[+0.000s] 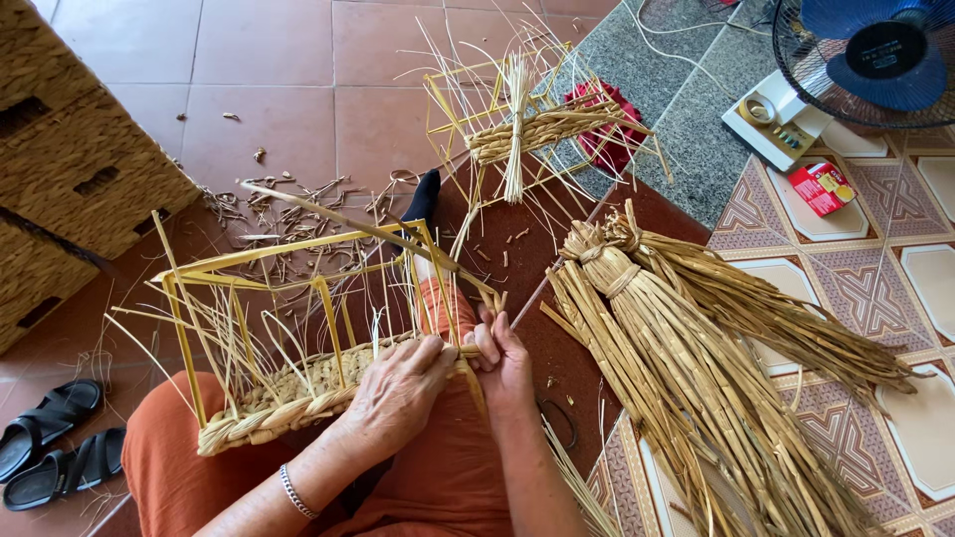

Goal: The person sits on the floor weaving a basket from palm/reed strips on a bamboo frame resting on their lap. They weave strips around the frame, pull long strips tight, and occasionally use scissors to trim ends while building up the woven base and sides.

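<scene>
We see a half-woven basket [298, 383] resting on the person's lap, near the middle of the view and a little toward 7 o'clock. Its yellow frame [249, 268] rises above a woven straw base, with loose stakes sticking up all around.

The left hand [398, 393] presses on the basket's braided rim at its right end, fingers curled down over the weave. The right hand [502, 363] sits just beside it, toward 3 o'clock, pinching a straw strand [368, 229] that runs from the fingers up and away toward 10 o'clock across the top of the frame. Both hands are closed on material, and they touch at the fingertips. A metal bracelet [293, 492] circles the left wrist.

Toward 4 o'clock from the hands lies a large bundle of dried straw [686, 368], tied at its upper end and fanning out over the patterned floor tiles. At 12 o'clock a second frame [527, 124] with a partly woven band lies on the floor, a red cloth [607, 129] just behind it. At 1 to 2 o'clock stands a blue fan [870, 55], with a small red packet [821, 187] near it. Finished woven baskets [70, 169] are stacked at 10 o'clock, black sandals [55, 438] lie at 8 o'clock, and straw scraps [288, 214] litter the red tiles between them.
</scene>
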`<act>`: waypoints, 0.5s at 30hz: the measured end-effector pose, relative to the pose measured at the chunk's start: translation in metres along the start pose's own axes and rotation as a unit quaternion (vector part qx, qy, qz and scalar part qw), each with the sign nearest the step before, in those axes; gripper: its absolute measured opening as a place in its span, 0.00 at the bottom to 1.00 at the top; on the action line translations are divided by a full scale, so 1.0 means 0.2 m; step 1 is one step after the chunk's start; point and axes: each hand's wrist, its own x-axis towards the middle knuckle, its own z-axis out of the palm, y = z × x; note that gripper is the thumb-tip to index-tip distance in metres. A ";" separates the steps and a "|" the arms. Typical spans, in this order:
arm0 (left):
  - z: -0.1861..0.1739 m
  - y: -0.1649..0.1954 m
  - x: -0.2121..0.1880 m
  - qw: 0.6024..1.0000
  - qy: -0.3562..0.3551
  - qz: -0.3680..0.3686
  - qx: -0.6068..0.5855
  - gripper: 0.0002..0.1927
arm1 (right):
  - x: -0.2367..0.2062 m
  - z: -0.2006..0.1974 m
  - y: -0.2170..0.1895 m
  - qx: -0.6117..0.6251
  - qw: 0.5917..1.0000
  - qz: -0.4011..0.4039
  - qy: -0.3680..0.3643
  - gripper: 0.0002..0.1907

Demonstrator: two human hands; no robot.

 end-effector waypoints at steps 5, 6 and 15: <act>-0.11 -0.01 -0.05 0.994 0.072 -0.005 -0.084 0.19 | 0.02 -0.05 -0.12 -0.134 0.989 0.052 -0.021 0.17; -0.14 -0.02 -0.07 0.991 0.110 -0.002 -0.075 0.17 | 0.03 -0.06 -0.11 -0.127 0.989 0.055 0.045 0.18; -0.32 -0.09 -0.37 0.957 0.268 -0.082 -0.081 0.11 | 0.06 -0.12 0.03 0.260 0.947 -0.027 0.187 0.17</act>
